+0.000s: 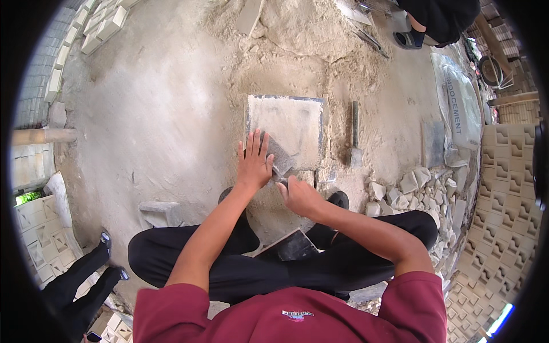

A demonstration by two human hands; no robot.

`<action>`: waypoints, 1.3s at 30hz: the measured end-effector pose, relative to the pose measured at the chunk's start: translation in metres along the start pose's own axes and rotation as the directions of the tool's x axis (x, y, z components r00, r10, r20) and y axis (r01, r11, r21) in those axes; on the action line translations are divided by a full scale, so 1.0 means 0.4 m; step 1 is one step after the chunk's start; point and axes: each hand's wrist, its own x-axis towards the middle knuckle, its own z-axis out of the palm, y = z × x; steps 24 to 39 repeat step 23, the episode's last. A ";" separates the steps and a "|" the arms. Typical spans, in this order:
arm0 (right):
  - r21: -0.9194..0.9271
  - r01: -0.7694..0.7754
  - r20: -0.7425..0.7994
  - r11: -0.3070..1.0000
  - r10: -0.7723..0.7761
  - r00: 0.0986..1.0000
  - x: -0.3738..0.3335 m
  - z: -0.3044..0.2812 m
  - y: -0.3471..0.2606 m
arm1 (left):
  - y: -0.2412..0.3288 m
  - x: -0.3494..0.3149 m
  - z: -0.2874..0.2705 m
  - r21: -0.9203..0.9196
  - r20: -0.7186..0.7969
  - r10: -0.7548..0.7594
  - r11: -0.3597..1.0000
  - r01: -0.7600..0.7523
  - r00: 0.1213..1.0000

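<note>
A square mould with a dark rim (322, 123) lies on the dusty ground in front of me. It is filled with a pale, sandy cement mix (289, 117), mostly level on top. My right hand (302, 197) is closed round the handle of a trowel at the mould's near edge. The grey trowel blade (279, 155) lies slanted across the near part of the mix. My left hand (255, 168) rests over the blade's left side, fingers stretched out and slightly spread. Its palm side is hidden.
Right of the mould lies a dark bar-shaped tool (355, 128). Broken pale chunks (412, 191) are heaped by my right knee. Loose powder (303, 28) is piled beyond the mould. A dark plate (290, 247) lies between my feet. Other people's legs (86, 277) show at left; another person (443, 20) is far right.
</note>
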 end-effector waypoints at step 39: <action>-0.119 0.045 -0.074 0.992 -0.054 0.996 0.184 -0.146 0.019 | -0.033 0.303 -0.017 0.097 -0.203 -0.035 0.994 0.055 0.979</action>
